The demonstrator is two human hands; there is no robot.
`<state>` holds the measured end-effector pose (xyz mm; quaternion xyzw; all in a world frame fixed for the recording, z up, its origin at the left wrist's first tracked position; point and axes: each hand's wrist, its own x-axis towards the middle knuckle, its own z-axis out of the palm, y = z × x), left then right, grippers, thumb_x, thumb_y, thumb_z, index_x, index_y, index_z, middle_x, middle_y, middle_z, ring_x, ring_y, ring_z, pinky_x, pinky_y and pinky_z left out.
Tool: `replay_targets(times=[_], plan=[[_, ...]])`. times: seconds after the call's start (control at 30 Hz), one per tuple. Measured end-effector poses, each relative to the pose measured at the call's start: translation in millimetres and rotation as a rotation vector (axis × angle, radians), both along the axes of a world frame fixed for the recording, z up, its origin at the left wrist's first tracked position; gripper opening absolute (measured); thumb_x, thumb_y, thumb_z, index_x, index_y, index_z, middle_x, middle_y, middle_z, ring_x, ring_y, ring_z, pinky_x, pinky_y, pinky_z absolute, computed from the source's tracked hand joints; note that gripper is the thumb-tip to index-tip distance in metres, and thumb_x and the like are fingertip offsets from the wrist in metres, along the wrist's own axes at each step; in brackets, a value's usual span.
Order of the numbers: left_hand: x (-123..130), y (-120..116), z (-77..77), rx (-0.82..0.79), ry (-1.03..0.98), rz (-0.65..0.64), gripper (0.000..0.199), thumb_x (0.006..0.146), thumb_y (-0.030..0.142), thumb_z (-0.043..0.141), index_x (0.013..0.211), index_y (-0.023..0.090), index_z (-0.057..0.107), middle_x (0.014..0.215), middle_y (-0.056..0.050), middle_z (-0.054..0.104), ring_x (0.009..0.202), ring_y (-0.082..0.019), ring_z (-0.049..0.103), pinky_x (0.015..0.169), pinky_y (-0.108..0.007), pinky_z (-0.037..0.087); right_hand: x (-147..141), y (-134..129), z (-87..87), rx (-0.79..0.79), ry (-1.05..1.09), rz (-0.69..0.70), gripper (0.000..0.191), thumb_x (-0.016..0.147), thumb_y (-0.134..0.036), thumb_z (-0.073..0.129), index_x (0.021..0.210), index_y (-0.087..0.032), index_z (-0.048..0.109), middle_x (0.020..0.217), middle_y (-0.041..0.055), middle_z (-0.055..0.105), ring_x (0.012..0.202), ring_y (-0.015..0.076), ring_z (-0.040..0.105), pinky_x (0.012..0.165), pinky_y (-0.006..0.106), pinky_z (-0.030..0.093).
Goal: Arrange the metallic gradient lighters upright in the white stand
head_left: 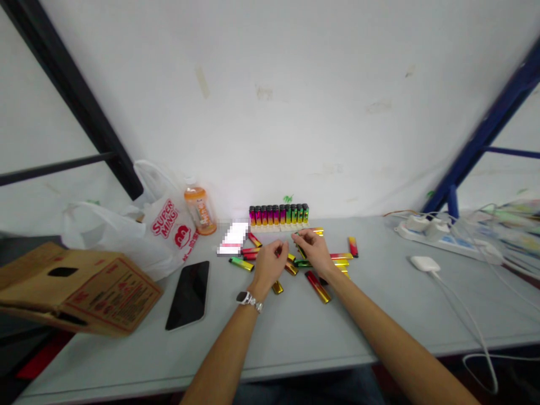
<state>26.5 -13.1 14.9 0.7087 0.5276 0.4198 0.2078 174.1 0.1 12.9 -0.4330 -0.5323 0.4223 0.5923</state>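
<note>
Several shiny lighters stand upright in a row in a pale rack (280, 228) by the wall, purple ones on the left and green ones (294, 214) on the right. Loose lighters lie around both hands, among them a red and gold one (318, 287) and a green and yellow one (242, 264). My left hand (272, 259), with a watch (248, 300) at the wrist, is curled above the loose lighters; what its fingers hold, if anything, is hidden. My right hand (311, 248) pinches a dark, slim lighter (300, 249) just in front of the rack.
On the grey table (295, 343), a black phone (188, 295), a cardboard box (97, 289), a plastic bag (162, 230) and an orange bottle (199, 208) are at the left. A white charger (424, 264) and a power strip (447, 239) with cables are at the right.
</note>
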Motion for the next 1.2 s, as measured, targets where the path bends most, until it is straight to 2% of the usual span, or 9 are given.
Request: replay_targets(times=[0.13, 0.2, 0.3, 0.4, 0.53, 0.7, 0.9, 1.07, 1.2], plan=[[-15.9, -1.1, -3.1, -0.004, 0.019, 0.022, 0.041, 0.091, 0.043, 0.044, 0.058, 0.018, 0.049, 0.054, 0.002, 0.051, 0.053, -0.011, 0.045, 0.054, -0.024, 0.029, 2.8, 9.8, 4.3, 0.126, -0.126, -0.052, 0.028, 0.072, -0.043, 0.074, 0.079, -0.017, 0.067, 0.076, 0.0018, 0.065, 0.069, 0.0141, 0.055, 0.066, 0.026, 0.045], [-26.2, -1.7, -6.7, 0.001, 0.025, 0.018, 0.041, 0.091, 0.044, 0.044, 0.059, 0.018, 0.050, 0.055, 0.001, 0.052, 0.053, -0.011, 0.046, 0.054, -0.024, 0.030, 2.1, 17.3, 6.8, 0.155, -0.180, -0.027, 0.026, 0.074, -0.041, 0.073, 0.082, -0.017, 0.067, 0.077, 0.0020, 0.066, 0.066, 0.0136, 0.055, 0.064, 0.026, 0.045], [-39.4, -3.9, -11.7, 0.001, 0.039, 0.019, 0.041, 0.091, 0.044, 0.043, 0.060, 0.018, 0.050, 0.056, 0.001, 0.053, 0.054, -0.011, 0.047, 0.053, -0.023, 0.030, -6.2, 33.7, 12.9, 0.159, -0.265, 0.050, 0.024, 0.076, -0.037, 0.070, 0.088, -0.017, 0.066, 0.068, -0.0008, 0.064, 0.056, 0.0124, 0.055, 0.056, 0.025, 0.043], [-45.8, -7.1, -13.6, -0.005, 0.023, 0.026, 0.042, 0.091, 0.045, 0.042, 0.060, 0.018, 0.049, 0.056, 0.001, 0.052, 0.054, -0.011, 0.046, 0.053, -0.023, 0.030, -24.7, 57.1, 23.1, 0.222, -0.341, 0.099, 0.019, 0.078, -0.032, 0.066, 0.091, -0.017, 0.065, 0.068, -0.0011, 0.065, 0.057, 0.0128, 0.058, 0.056, 0.025, 0.045], [-46.8, -8.3, -14.0, -0.006, 0.015, 0.049, 0.042, 0.091, 0.045, 0.042, 0.059, 0.018, 0.049, 0.055, 0.001, 0.049, 0.053, -0.011, 0.044, 0.053, -0.024, 0.029, -59.6, 93.4, 35.8, 0.306, -0.454, 0.070, 0.014, 0.078, -0.024, 0.064, 0.089, -0.016, 0.069, 0.066, -0.0006, 0.065, 0.060, 0.0129, 0.059, 0.061, 0.025, 0.046], [-48.1, -5.6, -17.0, -0.011, 0.018, 0.063, 0.042, 0.092, 0.045, 0.042, 0.060, 0.019, 0.048, 0.054, 0.001, 0.047, 0.054, -0.012, 0.044, 0.053, -0.024, 0.027, -98.0, 127.4, 35.8, 0.288, -0.475, 0.118, 0.009, 0.074, -0.016, 0.065, 0.082, -0.016, 0.069, 0.063, -0.0017, 0.065, 0.060, 0.0124, 0.059, 0.062, 0.023, 0.046], [-48.0, -6.5, -16.9, -0.040, 0.035, 0.062, 0.042, 0.092, 0.044, 0.042, 0.059, 0.019, 0.048, 0.054, 0.001, 0.049, 0.053, -0.012, 0.044, 0.054, -0.025, 0.028, -114.6, 141.4, 31.0, 0.307, -0.556, 0.140, 0.008, 0.073, -0.013, 0.065, 0.077, -0.016, 0.070, 0.067, -0.0007, 0.067, 0.061, 0.0118, 0.058, 0.065, 0.024, 0.047], [-48.1, -8.0, -15.0, -0.025, 0.023, 0.055, 0.041, 0.092, 0.043, 0.043, 0.059, 0.019, 0.048, 0.054, 0.001, 0.050, 0.054, -0.012, 0.045, 0.054, -0.025, 0.029, -112.5, 144.5, 35.8, 0.342, -0.584, 0.166, 0.008, 0.072, -0.013, 0.065, 0.075, -0.017, 0.071, 0.067, -0.0001, 0.068, 0.063, 0.0125, 0.059, 0.067, 0.024, 0.046], [-48.0, -8.3, -13.4, -0.035, 0.018, 0.060, 0.041, 0.092, 0.042, 0.044, 0.059, 0.019, 0.049, 0.055, 0.001, 0.050, 0.054, -0.012, 0.045, 0.055, -0.025, 0.030, -108.3, 143.5, 40.2, 0.306, -0.539, 0.211, 0.007, 0.072, -0.013, 0.065, 0.074, -0.017, 0.071, 0.060, -0.0012, 0.065, 0.059, 0.0123, 0.058, 0.064, 0.024, 0.046]])
